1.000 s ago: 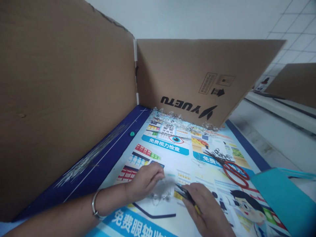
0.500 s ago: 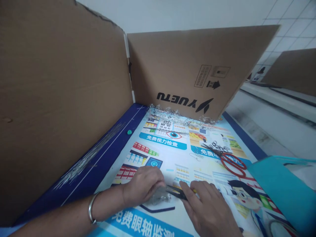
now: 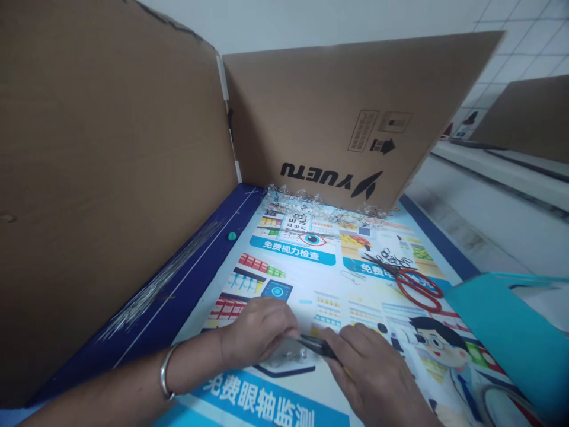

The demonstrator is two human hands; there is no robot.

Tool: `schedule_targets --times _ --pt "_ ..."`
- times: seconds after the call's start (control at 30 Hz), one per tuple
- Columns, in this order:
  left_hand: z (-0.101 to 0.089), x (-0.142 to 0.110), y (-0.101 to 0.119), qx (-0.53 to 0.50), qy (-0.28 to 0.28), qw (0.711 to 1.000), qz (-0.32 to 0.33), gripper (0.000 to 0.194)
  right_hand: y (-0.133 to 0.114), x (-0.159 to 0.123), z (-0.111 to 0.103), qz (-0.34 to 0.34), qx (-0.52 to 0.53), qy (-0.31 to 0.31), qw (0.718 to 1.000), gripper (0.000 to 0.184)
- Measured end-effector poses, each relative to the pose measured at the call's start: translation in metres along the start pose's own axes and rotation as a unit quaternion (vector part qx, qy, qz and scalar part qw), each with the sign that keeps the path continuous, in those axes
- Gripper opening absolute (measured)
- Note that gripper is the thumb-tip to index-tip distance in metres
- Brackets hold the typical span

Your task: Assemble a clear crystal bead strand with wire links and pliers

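My left hand (image 3: 262, 332), with a silver bangle (image 3: 164, 373) at its wrist, is closed in a pinch at the lower middle. Just below its fingers shows a clear, shiny beaded piece (image 3: 291, 357), partly hidden by the hand. From the right, my right hand (image 3: 371, 370) grips a pair of pliers (image 3: 319, 346). The dark jaws look nearly together, and their tips meet the left fingertips. What lies between those tips is too small to tell. My palm covers most of the handles.
Red-handled scissors (image 3: 418, 287) lie right of centre beside small black rings (image 3: 393, 258). Clear beaded pieces (image 3: 320, 207) line the cardboard panel (image 3: 355, 89) at the back. Thin wires (image 3: 155, 284) lie at left, near a green lump (image 3: 232, 236). A teal folder-like object (image 3: 502, 320) stands right.
The plier jaws, spread apart before, now look nearly closed. My right hand has turned slightly, and my left hand holds almost the same place. The view has tilted a little.
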State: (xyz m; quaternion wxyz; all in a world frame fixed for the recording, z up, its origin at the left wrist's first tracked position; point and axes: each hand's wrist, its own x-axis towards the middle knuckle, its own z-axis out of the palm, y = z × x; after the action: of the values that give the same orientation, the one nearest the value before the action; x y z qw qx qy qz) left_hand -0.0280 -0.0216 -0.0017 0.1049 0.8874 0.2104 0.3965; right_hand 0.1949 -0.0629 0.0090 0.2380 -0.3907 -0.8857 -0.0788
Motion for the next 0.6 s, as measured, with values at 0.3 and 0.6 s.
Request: schedule_targets --times 0.3,0.6 --pt "-0.0027 0.0005 -0.0005 -0.019 -0.042 0.999 -0.028 0.022 0.0045 -0.0066 0.0073 0.054 0.139 -0.11 0.983 0.025" --pt "-0.007 0.0077 -0.0004 -0.259 -0.104 0.921 -0.27 0.023 0.0077 0.0006 0.0033 0.172 0.282 -0.196 0.923 0.022"
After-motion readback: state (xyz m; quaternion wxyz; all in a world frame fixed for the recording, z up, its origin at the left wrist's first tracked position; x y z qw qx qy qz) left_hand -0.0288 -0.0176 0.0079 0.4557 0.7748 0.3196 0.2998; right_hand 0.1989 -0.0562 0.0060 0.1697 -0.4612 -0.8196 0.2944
